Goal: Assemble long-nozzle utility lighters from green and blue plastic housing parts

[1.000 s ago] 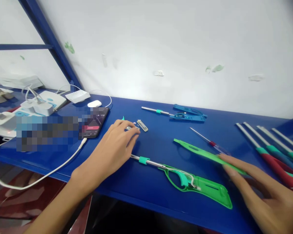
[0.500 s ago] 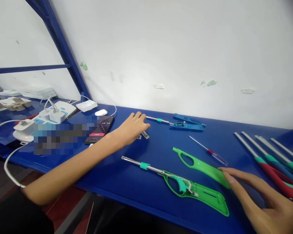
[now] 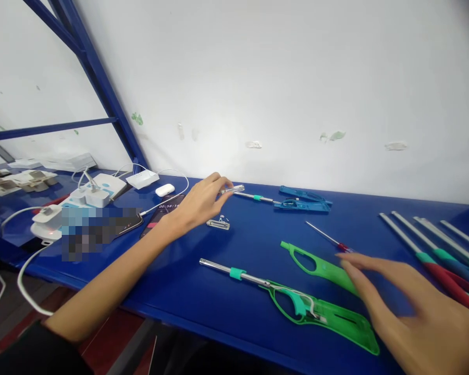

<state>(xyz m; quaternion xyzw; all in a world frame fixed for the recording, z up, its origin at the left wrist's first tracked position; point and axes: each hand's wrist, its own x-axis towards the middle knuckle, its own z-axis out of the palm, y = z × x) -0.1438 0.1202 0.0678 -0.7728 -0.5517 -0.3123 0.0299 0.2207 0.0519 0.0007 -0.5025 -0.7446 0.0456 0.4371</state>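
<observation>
Over table, left hand pinches clear piece; right hand beside shell, grip unclear.

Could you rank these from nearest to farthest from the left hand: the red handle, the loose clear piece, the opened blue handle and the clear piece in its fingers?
Nearest the left hand:
1. Held clear piece, in its fingers.
2. Loose clear piece, just below the fingers.
3. Opened blue handle, to the right, near the wall.
4. Red handle, far right.
</observation>
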